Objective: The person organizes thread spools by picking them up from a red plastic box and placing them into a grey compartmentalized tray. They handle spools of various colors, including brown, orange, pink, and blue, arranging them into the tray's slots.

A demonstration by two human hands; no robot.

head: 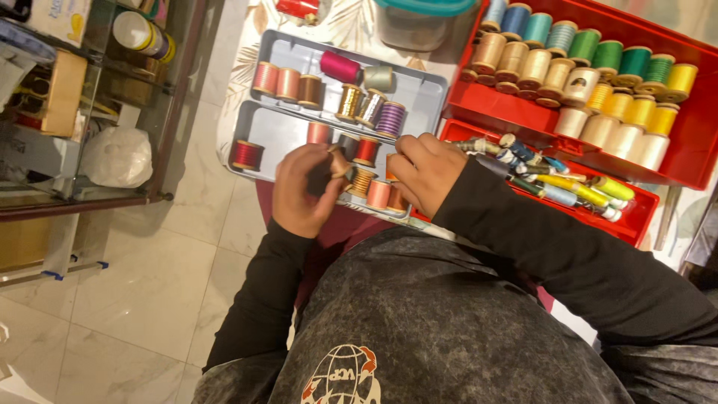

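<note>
My left hand (305,188) is closed around a dark brown thread spool (338,161) over the near row of a grey divided tray (277,135). My right hand (426,170) rests with curled fingers on the tray's near right corner, touching orange spools (380,193) there; whether it grips one I cannot tell. The tray holds several spools: pink, brown, magenta, gold, purple, red.
A red box (695,142) at the right holds rows of blue, green, yellow and cream spools. A lower red tray (636,224) holds small bobbins. A teal-lidded tub (416,22) stands behind. At the left is a glass shelf unit (90,112) over a tiled floor.
</note>
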